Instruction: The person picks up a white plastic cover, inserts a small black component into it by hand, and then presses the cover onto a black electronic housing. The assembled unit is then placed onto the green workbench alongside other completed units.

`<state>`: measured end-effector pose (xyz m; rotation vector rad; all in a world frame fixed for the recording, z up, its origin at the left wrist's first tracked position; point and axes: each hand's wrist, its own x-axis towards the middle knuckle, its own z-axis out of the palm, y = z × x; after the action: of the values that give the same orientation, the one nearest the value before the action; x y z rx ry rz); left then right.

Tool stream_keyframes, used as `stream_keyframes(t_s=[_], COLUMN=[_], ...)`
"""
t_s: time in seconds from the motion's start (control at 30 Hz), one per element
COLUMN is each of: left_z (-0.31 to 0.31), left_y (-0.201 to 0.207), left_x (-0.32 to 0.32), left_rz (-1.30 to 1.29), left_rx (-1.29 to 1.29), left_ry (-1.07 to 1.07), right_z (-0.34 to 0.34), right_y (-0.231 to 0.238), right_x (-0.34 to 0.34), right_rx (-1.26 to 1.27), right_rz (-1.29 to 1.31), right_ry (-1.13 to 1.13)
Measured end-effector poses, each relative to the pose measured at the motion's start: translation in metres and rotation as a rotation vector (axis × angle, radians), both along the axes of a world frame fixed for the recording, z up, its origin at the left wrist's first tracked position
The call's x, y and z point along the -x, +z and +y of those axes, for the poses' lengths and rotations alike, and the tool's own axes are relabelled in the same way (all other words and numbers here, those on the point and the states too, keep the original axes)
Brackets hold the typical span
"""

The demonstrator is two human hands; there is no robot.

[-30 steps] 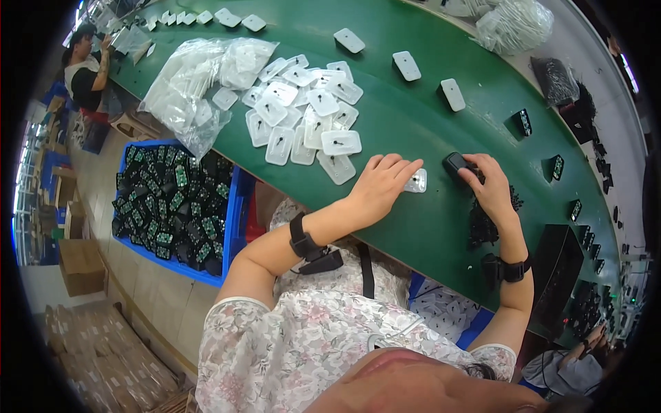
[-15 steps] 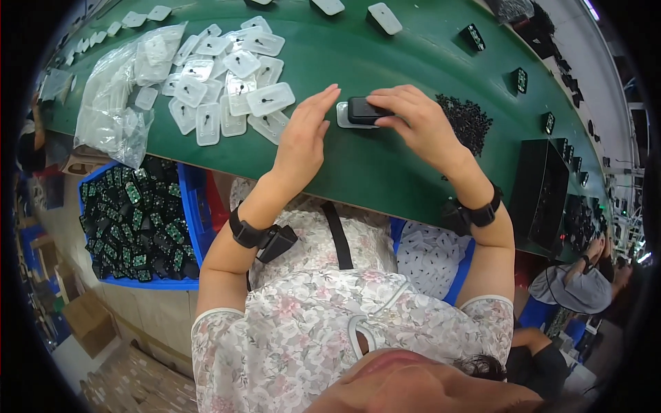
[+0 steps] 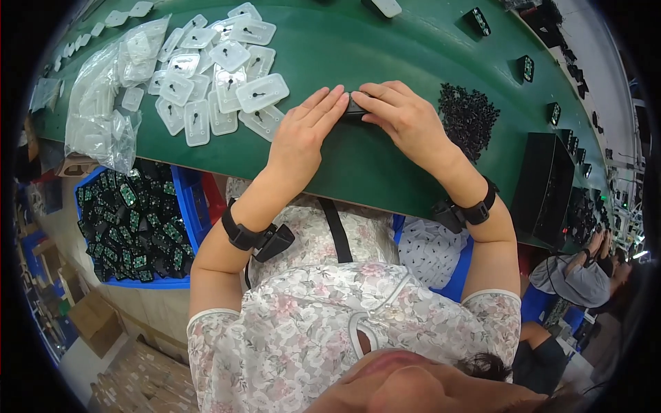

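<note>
A black rectangular plastic case (image 3: 354,109) rests on the green table between my hands, mostly covered by fingers. My right hand (image 3: 406,117) grips its right side with thumb and fingertips. My left hand (image 3: 306,131) has its fingers stretched out together, their tips against the case's left end. The white translucent tray under the case is hidden now. To the left lies a loose pile of white translucent trays (image 3: 229,55), each with a small black piece on it. A heap of small black parts (image 3: 469,117) lies right of my right hand.
Clear plastic bags (image 3: 103,103) lie at the table's left. Below them stands a blue bin (image 3: 182,199) of black cases with green circuit boards. A black box (image 3: 544,186) stands at the right, near scattered black units (image 3: 527,69). White pieces (image 3: 432,251) fill a container near my lap.
My left hand has moved right, bringing its fingertips against the case. The right hand still grips it, and the white tray beneath has gone out of sight. The whole view has shifted slightly.
</note>
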<state>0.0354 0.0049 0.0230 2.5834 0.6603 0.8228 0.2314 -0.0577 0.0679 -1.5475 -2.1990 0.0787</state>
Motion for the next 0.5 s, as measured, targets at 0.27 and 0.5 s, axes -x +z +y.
stream_keyframes(t_s=[0.27, 0.5], left_z=[-0.003, 0.016], left_y=[-0.002, 0.002], left_x=[-0.005, -0.027], left_rz=[0.058, -0.057], left_rx=[-0.123, 0.029], left_ry=[0.019, 0.11], right_z=[0.002, 0.032], right_y=[-0.006, 0.005], right_x=[-0.007, -0.024], right_rx=[-0.032, 0.475], right_rz=[0.029, 0.647], right_ry=[-0.002, -0.198])
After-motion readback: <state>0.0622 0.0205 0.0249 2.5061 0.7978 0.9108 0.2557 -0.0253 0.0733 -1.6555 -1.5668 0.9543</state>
